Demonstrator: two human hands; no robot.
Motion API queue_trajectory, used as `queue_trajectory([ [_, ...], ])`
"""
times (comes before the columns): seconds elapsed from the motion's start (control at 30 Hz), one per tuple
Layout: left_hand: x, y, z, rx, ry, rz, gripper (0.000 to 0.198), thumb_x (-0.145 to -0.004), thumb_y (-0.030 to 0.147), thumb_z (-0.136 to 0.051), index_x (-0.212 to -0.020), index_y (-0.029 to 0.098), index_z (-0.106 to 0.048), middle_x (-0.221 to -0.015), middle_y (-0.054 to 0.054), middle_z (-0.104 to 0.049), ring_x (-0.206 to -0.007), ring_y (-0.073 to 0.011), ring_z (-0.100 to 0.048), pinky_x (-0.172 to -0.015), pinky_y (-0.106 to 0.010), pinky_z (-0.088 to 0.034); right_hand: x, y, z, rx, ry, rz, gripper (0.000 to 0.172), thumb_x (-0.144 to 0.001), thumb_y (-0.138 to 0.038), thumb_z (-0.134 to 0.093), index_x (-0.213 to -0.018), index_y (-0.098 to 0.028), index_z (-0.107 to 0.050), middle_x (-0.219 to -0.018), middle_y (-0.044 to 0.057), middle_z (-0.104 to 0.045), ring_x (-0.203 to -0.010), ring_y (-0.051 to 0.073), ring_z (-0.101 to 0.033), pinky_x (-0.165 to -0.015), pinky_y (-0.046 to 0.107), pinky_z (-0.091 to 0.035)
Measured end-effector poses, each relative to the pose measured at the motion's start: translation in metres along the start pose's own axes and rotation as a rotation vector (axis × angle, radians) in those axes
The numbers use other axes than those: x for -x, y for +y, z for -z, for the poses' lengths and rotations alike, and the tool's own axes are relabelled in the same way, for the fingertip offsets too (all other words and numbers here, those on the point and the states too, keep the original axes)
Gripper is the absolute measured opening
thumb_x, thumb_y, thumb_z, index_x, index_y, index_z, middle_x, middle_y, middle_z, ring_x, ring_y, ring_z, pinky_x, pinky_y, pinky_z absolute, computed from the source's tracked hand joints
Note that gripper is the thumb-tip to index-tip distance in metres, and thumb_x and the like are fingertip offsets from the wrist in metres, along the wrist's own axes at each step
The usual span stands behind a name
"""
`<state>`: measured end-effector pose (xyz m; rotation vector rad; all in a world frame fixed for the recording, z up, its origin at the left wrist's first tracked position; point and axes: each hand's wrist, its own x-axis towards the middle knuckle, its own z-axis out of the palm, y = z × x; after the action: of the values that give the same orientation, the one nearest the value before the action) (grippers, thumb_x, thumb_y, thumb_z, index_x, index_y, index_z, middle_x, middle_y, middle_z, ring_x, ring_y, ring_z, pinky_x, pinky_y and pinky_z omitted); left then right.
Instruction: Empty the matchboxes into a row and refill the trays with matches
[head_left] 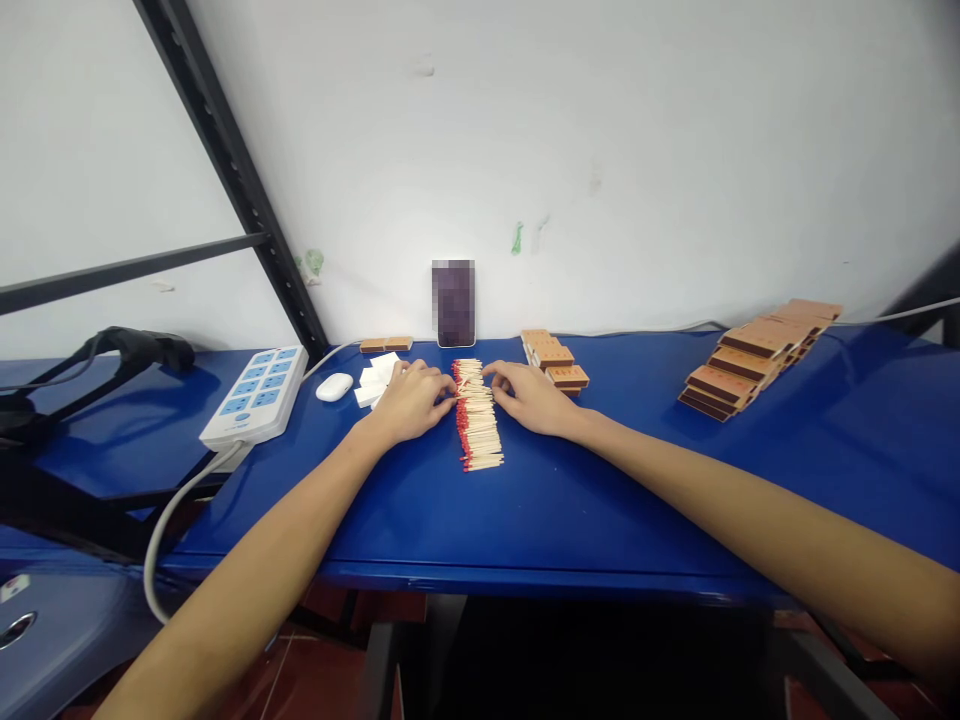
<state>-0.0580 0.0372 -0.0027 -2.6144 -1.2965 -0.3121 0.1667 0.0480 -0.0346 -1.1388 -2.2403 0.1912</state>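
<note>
Red-tipped wooden matches [477,420] lay between the fingertips of both hands on a blue table [600,500]. The left hand [409,400] had its fingers bent and close together, tips against the red heads; whether they pinched a match could not be told. The right hand [529,395] rested palm down, fingers loosely apart, tips touching the bare wooden ends. Each match lay crosswise, its long axis running left to right, head pointing left. Side by side they formed a band stretching from the hands towards the person. Just beside the left hand sat white paper trays [375,380], then a white oval case [334,386] and a power strip [251,395]. Beside the right hand stood a small stack of matchboxes [556,362]; a larger stack [754,365] lay well to the right. A phone [453,302] leaned against the wall behind.
</note>
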Motion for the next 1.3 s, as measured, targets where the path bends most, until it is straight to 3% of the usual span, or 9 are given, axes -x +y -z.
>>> queue_trajectory([
  [0.3, 0.001, 0.001, -0.001, -0.012, 0.024, -0.007, 0.034, -0.095, 0.029, -0.054, -0.128, 0.021, -0.059, -0.11, -0.011, -0.067, -0.103, -0.0291, -0.054, -0.089, -0.044, -0.034, -0.005, -0.002, 0.004, 0.028, -0.057, 0.013, 0.036, -0.088, -0.008, -0.052, -0.122, -0.012, -0.061, -0.092, 0.007, -0.071, -0.083, 0.019, -0.063, -0.077, 0.03, -0.047],
  [0.5, 0.001, 0.0, -0.003, -0.042, 0.002, -0.051, 0.035, -0.099, 0.026, -0.046, -0.131, 0.023, -0.061, -0.11, -0.011, -0.064, -0.101, -0.0282, -0.053, -0.086, -0.044, -0.034, -0.013, -0.002, 0.001, 0.059, -0.085, 0.009, 0.04, -0.088, -0.004, -0.048, -0.125, -0.009, -0.062, -0.105, 0.013, -0.072, -0.092, 0.022, -0.065, -0.084, 0.033, -0.048],
  [0.7, 0.001, 0.002, -0.001, -0.031, 0.045, -0.095, 0.033, -0.099, 0.024, -0.045, -0.126, 0.024, -0.064, -0.108, -0.01, -0.066, -0.1, -0.0276, -0.053, -0.087, -0.045, -0.032, -0.017, -0.003, -0.001, 0.09, -0.091, 0.027, 0.037, -0.086, -0.004, -0.048, -0.116, -0.01, -0.068, -0.109, 0.016, -0.072, -0.099, 0.025, -0.066, -0.09, 0.037, -0.047],
  [0.9, -0.001, 0.004, -0.001, 0.018, 0.049, -0.134, 0.031, -0.101, 0.027, -0.042, -0.114, 0.025, -0.071, -0.105, -0.007, -0.069, -0.098, -0.0256, -0.053, -0.088, -0.044, -0.03, -0.018, -0.003, -0.002, 0.08, -0.053, 0.039, 0.032, -0.085, -0.004, -0.047, -0.104, -0.015, -0.071, -0.097, 0.009, -0.073, -0.088, 0.021, -0.064, -0.082, 0.031, -0.046],
  [1.1, -0.003, 0.006, -0.003, 0.03, 0.063, -0.133, 0.03, -0.101, 0.028, -0.044, -0.109, 0.024, -0.073, -0.105, -0.008, -0.068, -0.097, -0.0257, -0.052, -0.088, -0.044, -0.029, -0.017, 0.002, -0.005, 0.091, -0.024, 0.082, 0.043, -0.089, -0.004, -0.042, -0.121, -0.017, -0.067, -0.098, 0.009, -0.064, -0.089, 0.021, -0.061, -0.085, 0.033, -0.044],
  [1.3, -0.005, 0.006, -0.006, 0.084, 0.1, -0.084, 0.027, -0.099, 0.028, -0.049, -0.105, 0.026, -0.075, -0.101, -0.006, -0.069, -0.096, -0.0247, -0.052, -0.089, -0.044, -0.029, -0.016, 0.003, -0.008, 0.088, -0.032, 0.105, 0.039, -0.088, -0.004, -0.043, -0.11, -0.016, -0.072, -0.092, 0.009, -0.065, -0.086, 0.021, -0.061, -0.082, 0.031, -0.043],
])
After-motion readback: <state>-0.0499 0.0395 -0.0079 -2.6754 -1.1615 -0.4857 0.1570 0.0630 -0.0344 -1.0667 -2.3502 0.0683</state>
